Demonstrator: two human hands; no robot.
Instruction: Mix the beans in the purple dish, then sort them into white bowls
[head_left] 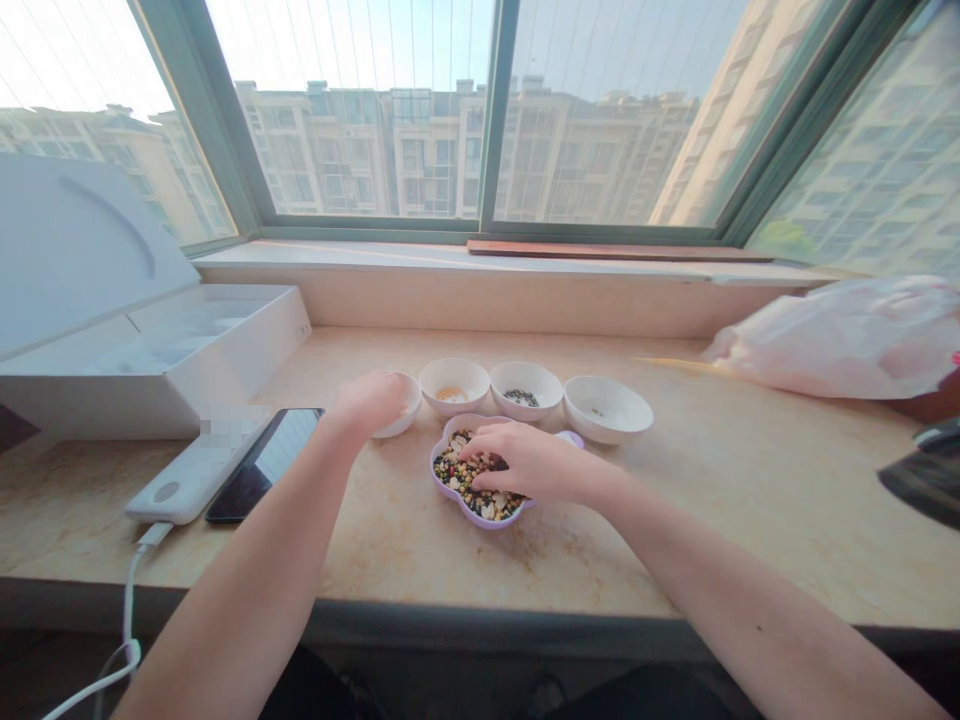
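1. Two bare hands are shown. The left hand [367, 405] is held over the leftmost of the bowls, its fingers [386, 395] curled down and drawn together; whether anything is gripped cannot be told.
2. The right hand [525, 462] is lowered onto the mixed beans [469, 480], its fingertips [469, 452] pushed in among them. The fingers are curved, but whether any bean is pinched cannot be told.
3. One lilac flower-shaped dish [450, 511] sits on the stone window sill [750, 520], directly below the bowls. It is heaped with the beans — dark, pale and speckled.
4. Four white bowls stand in a row behind the dish. The first white bowl [405, 427] is mostly hidden by the left hand. The second white bowl [454, 372] holds orange-yellow grains, the third white bowl [525, 368] dark seeds, and the fourth white bowl [607, 425] a few small pieces.
5. To the left lie one white open box [225, 340], one white power bank [196, 465] with one white cable [126, 610], and one smartphone [262, 465], just beside the power bank.
6. To the right lies one pink plastic bag [840, 340].
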